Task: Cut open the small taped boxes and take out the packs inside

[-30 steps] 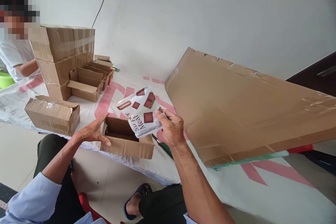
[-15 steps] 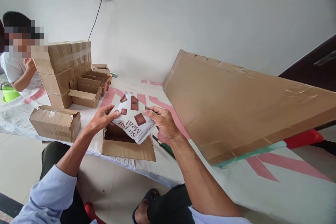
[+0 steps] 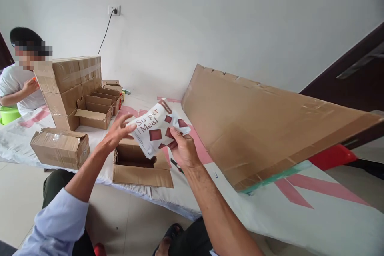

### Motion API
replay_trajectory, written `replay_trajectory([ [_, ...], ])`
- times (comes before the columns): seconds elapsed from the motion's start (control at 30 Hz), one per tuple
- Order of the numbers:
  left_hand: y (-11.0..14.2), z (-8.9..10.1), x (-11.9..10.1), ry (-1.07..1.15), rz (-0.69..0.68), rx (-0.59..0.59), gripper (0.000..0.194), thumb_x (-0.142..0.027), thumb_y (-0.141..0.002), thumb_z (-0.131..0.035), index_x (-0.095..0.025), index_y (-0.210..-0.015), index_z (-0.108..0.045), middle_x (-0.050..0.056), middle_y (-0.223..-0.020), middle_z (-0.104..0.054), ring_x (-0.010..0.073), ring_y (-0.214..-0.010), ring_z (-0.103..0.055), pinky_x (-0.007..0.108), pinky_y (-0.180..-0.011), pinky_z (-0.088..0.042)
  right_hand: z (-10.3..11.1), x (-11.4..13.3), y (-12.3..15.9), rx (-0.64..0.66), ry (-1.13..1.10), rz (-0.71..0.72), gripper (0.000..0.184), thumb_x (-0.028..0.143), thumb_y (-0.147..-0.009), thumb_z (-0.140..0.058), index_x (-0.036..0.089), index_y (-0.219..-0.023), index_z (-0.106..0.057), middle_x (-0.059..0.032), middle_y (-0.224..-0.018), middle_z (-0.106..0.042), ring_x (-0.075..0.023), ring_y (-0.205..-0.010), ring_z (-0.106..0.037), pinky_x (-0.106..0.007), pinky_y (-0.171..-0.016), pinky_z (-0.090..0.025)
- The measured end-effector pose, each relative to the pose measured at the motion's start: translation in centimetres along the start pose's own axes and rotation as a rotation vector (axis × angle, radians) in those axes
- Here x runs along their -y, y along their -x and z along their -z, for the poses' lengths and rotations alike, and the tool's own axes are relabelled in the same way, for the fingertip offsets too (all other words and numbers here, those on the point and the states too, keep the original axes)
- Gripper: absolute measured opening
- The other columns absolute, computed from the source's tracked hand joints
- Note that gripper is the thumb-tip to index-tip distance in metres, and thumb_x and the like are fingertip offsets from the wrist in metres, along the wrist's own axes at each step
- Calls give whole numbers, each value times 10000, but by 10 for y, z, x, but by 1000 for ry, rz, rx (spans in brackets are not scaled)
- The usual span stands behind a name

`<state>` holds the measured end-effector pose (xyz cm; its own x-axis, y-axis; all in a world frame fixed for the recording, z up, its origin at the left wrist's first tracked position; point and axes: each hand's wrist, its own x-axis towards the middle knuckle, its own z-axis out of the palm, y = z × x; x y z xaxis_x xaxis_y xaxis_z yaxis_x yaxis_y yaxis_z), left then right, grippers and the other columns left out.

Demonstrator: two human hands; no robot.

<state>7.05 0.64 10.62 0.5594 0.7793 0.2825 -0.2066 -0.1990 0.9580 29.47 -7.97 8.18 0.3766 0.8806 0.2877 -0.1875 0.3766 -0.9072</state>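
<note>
A white pouch (image 3: 156,130) printed with "Su-per Meal" and brown squares is held above an open small cardboard box (image 3: 141,164). My right hand (image 3: 181,150) grips the pouch from below at its right side, fingers closed on it. My left hand (image 3: 117,132) touches the pouch's left edge with fingers partly spread. The box sits on a white sheet with pink stripes (image 3: 279,204), its flaps open and its inside dark.
A large flattened cardboard sheet (image 3: 258,122) leans at the right. A taped box (image 3: 60,148) lies at left. Stacked sealed boxes (image 3: 70,84) and open boxes (image 3: 96,110) stand behind. Another person (image 3: 18,84) sits at far left by a green tub (image 3: 7,114).
The pouch has been turned over and lifted, its print now reading upright. My left hand moved from the box flap onto the pouch. The camera view tilted upward.
</note>
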Motion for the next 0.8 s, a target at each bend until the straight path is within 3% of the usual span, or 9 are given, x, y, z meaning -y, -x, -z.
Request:
replay_trajectory([
  [0.07,16,-5,13,78,47,66,943,-611,-728,-946,-203,-1511,-616,206,-1406,-741,401,-1205,-741,433,-884,-630,-3,-5,6,-5,-61,-18,541,608,-792,-859,294,-1215,-732,-72,-1224,-818,-338,-1181,-755,-476,-844,-681],
  [0.2,22,-11,29,157,6,-38,762,-484,-707,-987,-156,-1333,-702,162,-1231,-803,333,-1037,-778,413,-872,-635,-1,-15,17,72,-20,-144,534,572,-715,-915,270,-1120,-742,-64,-1153,-829,-334,-1075,-781,-480,-827,-691],
  [0.3,9,0,30,126,0,-41,666,-464,-683,-998,-131,-1193,-728,127,-1091,-814,281,-900,-767,389,-796,-639,5,-24,15,111,63,-157,509,623,-745,-877,260,-1078,-751,-80,-1170,-821,-325,-1075,-771,-462,-825,-691],
  [0.47,-22,22,40,56,-35,-107,659,-440,-605,-1017,-145,-1128,-744,80,-988,-803,234,-859,-733,325,-760,-599,7,-48,-9,124,149,-139,573,654,-764,-829,261,-1166,-718,-76,-1237,-789,-305,-1143,-733,-429,-800,-699],
  [0.67,-55,28,66,61,108,-205,637,-344,-493,-994,-151,-1048,-748,41,-845,-777,181,-698,-670,297,-652,-555,-1,-82,-50,77,238,-183,526,652,-686,-780,232,-979,-661,-65,-1020,-756,-257,-970,-709,-396,-775,-672],
  [0.8,-63,32,79,71,191,-284,627,-307,-519,-973,-170,-1079,-726,37,-855,-779,183,-689,-682,290,-627,-547,-3,-93,-69,79,241,-204,492,604,-668,-771,220,-951,-651,-45,-940,-716,-235,-903,-691,-374,-744,-660],
])
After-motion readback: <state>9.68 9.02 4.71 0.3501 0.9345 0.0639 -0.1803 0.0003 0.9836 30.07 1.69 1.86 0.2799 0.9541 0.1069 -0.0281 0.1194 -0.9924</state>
